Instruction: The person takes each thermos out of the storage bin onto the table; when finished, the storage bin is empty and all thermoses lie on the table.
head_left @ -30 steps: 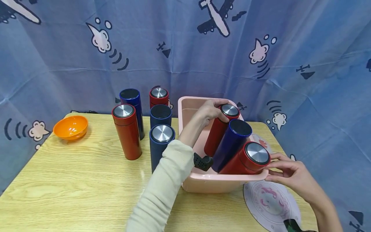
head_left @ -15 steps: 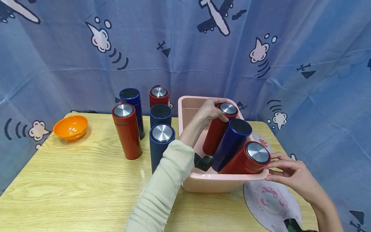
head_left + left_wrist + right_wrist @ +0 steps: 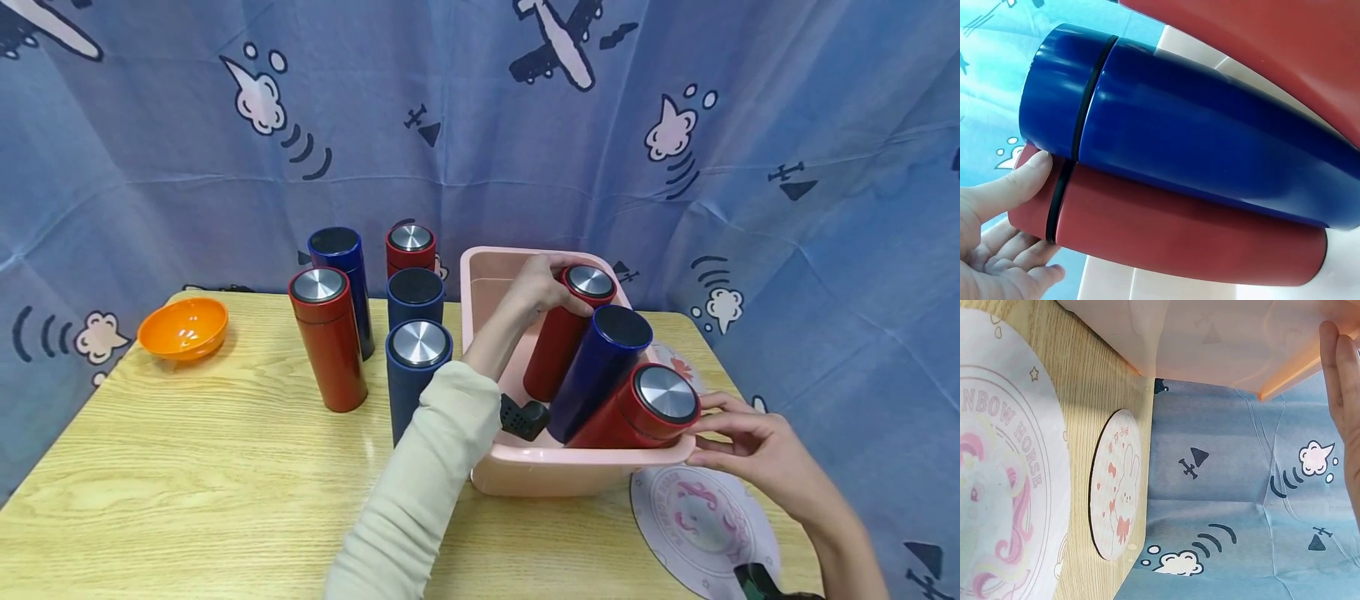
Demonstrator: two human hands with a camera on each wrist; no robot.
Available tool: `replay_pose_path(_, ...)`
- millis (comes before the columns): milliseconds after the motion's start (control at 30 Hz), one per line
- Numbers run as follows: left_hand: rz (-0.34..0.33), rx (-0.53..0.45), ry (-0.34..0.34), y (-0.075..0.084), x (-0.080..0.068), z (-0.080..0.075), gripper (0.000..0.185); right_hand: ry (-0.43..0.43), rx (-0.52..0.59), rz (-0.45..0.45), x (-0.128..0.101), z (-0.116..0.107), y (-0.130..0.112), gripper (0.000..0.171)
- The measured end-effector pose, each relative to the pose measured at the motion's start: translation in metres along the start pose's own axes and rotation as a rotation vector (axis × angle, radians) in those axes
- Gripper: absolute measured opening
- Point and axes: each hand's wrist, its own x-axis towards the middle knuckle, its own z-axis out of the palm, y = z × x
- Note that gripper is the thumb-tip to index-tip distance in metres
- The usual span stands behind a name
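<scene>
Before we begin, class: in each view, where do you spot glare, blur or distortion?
Head view: sharp and evenly lit, soft glare on the glossy wooden table and the steel-lidded red flask. Left wrist view: streaky highlights on the blue cylindrical flask, close-up bulging. Right wrist view: the pink plastic tub is washed out.

The left hand (image 3: 534,287) hides the far flask's (image 3: 558,337) neck.

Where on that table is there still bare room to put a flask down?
Bare wood lies along the table's near edge and between the orange bowl and the standing flasks. The pink tub is crowded: three flasks lean there, the left hand gripping the far red flask. Round mats cover the right corner.
</scene>
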Motion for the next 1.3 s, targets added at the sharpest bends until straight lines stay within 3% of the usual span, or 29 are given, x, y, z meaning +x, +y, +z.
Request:
replay_pose_path(300, 0.028, -0.008, 0.066, 0.002, -0.007, -0.003, 0.063, -0.012, 0.012, -0.009, 0.001, 0.001, -0.001, 0.034)
replay_pose_path(500, 0.023, 0.055, 0.085, 0.006, -0.013, -0.007, 0.063, -0.021, 0.028, -0.024, 0.002, 0.001, -0.001, 0.035)
replay_pose_path(867, 0.125, 0.057, 0.077, 0.023, -0.03, -0.021, 0.064, -0.026, 0.05, -0.064, 0.003, 0.0, 0.002, 0.038)
replay_pose_path(1067, 0.188, 0.113, 0.084, 0.035, -0.046, -0.028, 0.064, -0.026, 0.052, -0.072, 0.003, 0.001, 0.001, 0.038)
replay_pose_path(1300, 0.21, 0.067, 0.017, 0.049, -0.062, -0.039, 0.065, -0.034, 0.041, -0.079, 0.001, 0.002, 0.002, 0.037)
